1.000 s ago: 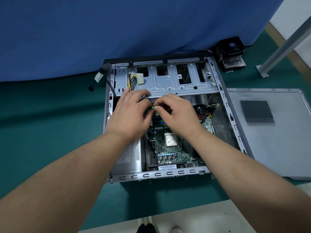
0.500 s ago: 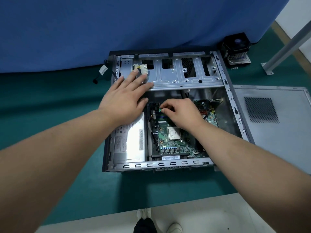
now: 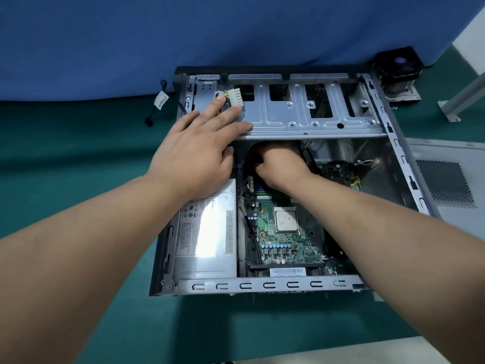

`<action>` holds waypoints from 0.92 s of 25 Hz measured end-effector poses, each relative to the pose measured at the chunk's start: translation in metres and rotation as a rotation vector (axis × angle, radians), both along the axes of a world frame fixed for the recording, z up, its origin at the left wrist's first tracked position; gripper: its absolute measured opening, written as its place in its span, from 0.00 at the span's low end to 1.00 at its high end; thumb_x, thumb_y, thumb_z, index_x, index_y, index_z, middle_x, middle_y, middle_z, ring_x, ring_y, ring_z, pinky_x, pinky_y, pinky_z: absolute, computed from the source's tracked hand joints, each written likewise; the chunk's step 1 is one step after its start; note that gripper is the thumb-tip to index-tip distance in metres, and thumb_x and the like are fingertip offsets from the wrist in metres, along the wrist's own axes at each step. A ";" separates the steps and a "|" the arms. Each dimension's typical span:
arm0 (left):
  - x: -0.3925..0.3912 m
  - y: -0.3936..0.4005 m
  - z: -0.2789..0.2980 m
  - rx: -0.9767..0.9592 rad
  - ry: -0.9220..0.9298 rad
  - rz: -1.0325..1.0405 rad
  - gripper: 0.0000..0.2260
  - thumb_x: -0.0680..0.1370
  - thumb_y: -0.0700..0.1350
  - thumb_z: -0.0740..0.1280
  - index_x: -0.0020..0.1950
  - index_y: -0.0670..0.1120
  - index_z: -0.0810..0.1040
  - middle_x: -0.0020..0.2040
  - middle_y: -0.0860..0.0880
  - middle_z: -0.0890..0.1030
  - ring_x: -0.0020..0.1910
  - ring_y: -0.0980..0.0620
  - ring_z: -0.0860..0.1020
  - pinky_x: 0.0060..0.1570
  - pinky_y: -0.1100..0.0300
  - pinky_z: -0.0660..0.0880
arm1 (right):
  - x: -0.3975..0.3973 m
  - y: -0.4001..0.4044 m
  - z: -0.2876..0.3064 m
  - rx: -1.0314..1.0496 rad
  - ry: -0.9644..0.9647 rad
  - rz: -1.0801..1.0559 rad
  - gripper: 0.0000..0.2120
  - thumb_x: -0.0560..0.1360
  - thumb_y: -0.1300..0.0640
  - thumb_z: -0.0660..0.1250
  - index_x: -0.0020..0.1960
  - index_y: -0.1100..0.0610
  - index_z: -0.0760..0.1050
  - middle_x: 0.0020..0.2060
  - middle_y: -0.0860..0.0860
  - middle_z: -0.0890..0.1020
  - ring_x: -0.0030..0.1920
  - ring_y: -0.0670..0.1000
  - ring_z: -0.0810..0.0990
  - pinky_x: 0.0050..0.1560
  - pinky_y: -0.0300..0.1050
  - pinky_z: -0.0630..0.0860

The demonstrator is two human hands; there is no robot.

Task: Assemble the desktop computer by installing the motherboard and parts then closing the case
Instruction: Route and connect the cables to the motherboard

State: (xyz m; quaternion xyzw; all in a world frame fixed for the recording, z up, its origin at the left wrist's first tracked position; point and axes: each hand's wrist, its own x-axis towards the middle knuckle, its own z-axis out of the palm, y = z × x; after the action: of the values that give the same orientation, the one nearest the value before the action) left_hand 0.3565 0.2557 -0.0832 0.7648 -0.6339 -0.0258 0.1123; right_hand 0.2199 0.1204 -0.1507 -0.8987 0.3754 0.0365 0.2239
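Inside case [image 3: 265, 285] | left hand [image 3: 199, 153] flat on drive cage [image 3: 301, 119] | right hand [image 3: 278, 164] grip hidden | PSU label [image 3: 207, 227] unreadable

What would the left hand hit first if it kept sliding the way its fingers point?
The left hand lies flat on the drive cage, fingers pointing up and right. The white power plug lies right at its fingertips, so probably that first; depth is unclear.
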 end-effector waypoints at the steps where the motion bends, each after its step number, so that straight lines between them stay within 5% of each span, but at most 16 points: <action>1: -0.001 0.000 0.000 0.000 -0.002 0.001 0.26 0.81 0.47 0.59 0.78 0.62 0.65 0.82 0.61 0.58 0.82 0.60 0.46 0.79 0.54 0.46 | -0.001 0.000 -0.003 -0.002 -0.001 -0.002 0.18 0.77 0.58 0.65 0.65 0.49 0.78 0.61 0.58 0.81 0.58 0.62 0.80 0.57 0.50 0.79; 18: -0.003 0.001 0.004 0.015 -0.005 0.021 0.27 0.80 0.46 0.59 0.78 0.63 0.65 0.82 0.63 0.56 0.82 0.62 0.46 0.80 0.55 0.47 | 0.000 -0.002 0.000 0.028 0.007 0.062 0.14 0.76 0.56 0.66 0.61 0.50 0.80 0.59 0.56 0.82 0.57 0.60 0.79 0.58 0.50 0.79; 23: -0.004 0.001 0.005 0.017 -0.005 0.027 0.27 0.80 0.46 0.59 0.78 0.63 0.65 0.82 0.63 0.57 0.82 0.62 0.46 0.79 0.56 0.46 | 0.002 -0.002 0.000 0.051 0.039 0.122 0.04 0.77 0.55 0.65 0.46 0.49 0.79 0.49 0.55 0.82 0.48 0.58 0.78 0.49 0.46 0.77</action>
State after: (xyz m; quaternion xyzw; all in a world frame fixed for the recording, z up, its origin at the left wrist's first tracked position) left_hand 0.3526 0.2565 -0.0783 0.7741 -0.6237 -0.0277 0.1046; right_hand 0.2215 0.1185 -0.1507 -0.9129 0.3233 0.0771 0.2368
